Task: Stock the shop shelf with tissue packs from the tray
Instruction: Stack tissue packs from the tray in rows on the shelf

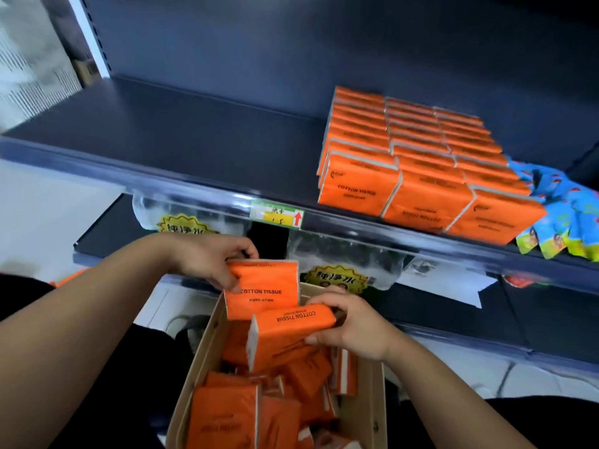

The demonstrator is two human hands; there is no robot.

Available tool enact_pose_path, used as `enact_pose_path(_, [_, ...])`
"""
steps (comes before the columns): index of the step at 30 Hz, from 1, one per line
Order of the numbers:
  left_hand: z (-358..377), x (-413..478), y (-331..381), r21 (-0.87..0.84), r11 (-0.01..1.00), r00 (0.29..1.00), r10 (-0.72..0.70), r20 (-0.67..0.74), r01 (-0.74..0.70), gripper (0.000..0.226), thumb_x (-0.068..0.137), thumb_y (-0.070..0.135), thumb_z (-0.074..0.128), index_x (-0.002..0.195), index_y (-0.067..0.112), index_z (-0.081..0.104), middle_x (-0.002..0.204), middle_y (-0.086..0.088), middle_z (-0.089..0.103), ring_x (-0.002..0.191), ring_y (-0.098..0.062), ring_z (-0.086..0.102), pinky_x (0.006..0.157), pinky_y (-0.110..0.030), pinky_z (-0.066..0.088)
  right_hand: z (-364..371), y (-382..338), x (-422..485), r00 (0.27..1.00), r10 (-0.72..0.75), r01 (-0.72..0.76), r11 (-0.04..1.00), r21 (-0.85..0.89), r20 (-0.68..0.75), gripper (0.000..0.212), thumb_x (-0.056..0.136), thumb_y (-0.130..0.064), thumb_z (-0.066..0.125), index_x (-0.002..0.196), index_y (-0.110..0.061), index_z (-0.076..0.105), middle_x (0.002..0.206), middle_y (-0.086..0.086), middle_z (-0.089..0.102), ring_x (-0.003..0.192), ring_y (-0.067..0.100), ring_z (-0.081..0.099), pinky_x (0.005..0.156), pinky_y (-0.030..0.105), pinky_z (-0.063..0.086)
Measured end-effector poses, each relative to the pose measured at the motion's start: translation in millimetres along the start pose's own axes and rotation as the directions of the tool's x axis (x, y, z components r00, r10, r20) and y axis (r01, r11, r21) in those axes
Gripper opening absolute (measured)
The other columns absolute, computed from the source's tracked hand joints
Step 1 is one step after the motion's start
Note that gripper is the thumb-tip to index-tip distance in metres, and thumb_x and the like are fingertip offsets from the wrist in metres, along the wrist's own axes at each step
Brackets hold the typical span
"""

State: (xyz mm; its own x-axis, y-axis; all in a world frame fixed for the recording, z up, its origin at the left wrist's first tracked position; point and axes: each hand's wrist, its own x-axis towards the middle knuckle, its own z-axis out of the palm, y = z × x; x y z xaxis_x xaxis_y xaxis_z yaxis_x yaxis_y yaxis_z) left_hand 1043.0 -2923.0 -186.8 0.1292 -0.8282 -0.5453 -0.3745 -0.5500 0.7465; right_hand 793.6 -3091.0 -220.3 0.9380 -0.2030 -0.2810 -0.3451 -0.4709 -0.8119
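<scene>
Two orange plastic-wrapped tissue packs held above the beige cardboard tray [207, 348].

Our left hand [210, 264] grips one orange tissue pack [264, 288] upright, broad face toward us, "COTTON TISSUE" reading level, long axis vertical. Our right hand [351, 325] clasps a second orange pack [291, 333] tilted, long axis running left-right, its "COTTON TISSUE" print inverted. Loose packs [227, 416] fill the tray. Three rows of stocked packs [421, 163] stand on the dark blue metal shelf [194, 140]; the yellow price tag [277, 215] shows a red arrow.
</scene>
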Motion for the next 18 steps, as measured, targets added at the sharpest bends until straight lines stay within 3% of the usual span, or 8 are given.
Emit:
enact_pose_path(4, [-22.4, -13.1, 19.0, -0.075, 0.979, 0.978, 0.182, -0.101, -0.190, 0.047, 0.071, 0.004, 0.074, 0.113, 0.015, 0.055, 0.106, -0.013, 0.064, 0.094, -0.019, 0.063, 0.083, -0.042, 0.051, -23.0, -28.5, 6.4, 0.991, -0.112, 0.116, 0.992, 0.050, -0.069, 0.044, 0.068, -0.025, 0.087, 0.104, -0.036, 0.065, 0.117, -0.013, 0.051, 0.112, 0.000, 0.052, 0.098, 0.018, 0.039])
enact_pose_path(8, [-51.0, -31.0, 39.1, -0.091, 0.951, 0.945, 0.276, -0.177, -0.295, 0.050, 0.070, 0.006, 0.076, 0.115, 0.017, 0.057, 0.109, -0.019, 0.064, 0.094, -0.026, 0.061, 0.085, -0.049, 0.047, -48.8, -61.8, 14.8, 0.968, -0.219, 0.219, 0.976, -0.013, -0.125, 0.045, 0.068, -0.019, 0.087, 0.102, -0.034, 0.063, 0.116, -0.002, 0.055, 0.111, 0.010, 0.055, 0.099, 0.020, 0.041])
enact_pose_path(15, [-111.4, -62.8, 80.9, -0.226, 0.862, 0.841, 0.329, -0.430, -0.453, 0.083, 0.042, 0.035, 0.096, 0.112, 0.014, 0.058, 0.101, -0.005, 0.072, 0.094, -0.016, 0.070, 0.077, -0.027, 0.057, -80.8, -124.1, 43.5, 0.948, -0.304, 0.273, 0.931, -0.244, -0.100, 0.044, 0.071, -0.023, 0.085, 0.104, -0.036, 0.059, 0.113, -0.007, 0.051, 0.104, 0.006, 0.054, 0.094, 0.019, 0.044])
enact_pose_path(18, [-136.6, -52.9, 84.9, -0.269, 0.836, 0.790, 0.275, -0.548, -0.478, 0.061, 0.058, 0.023, 0.090, 0.109, 0.016, 0.057, 0.100, -0.003, 0.070, 0.090, -0.011, 0.070, 0.076, -0.024, 0.057, -86.6, -139.9, 56.3, 0.935, -0.328, 0.285, 0.921, -0.264, -0.136, 0.045, 0.072, -0.022, 0.084, 0.106, -0.035, 0.059, 0.112, -0.009, 0.050, 0.105, 0.006, 0.053, 0.096, 0.025, 0.045])
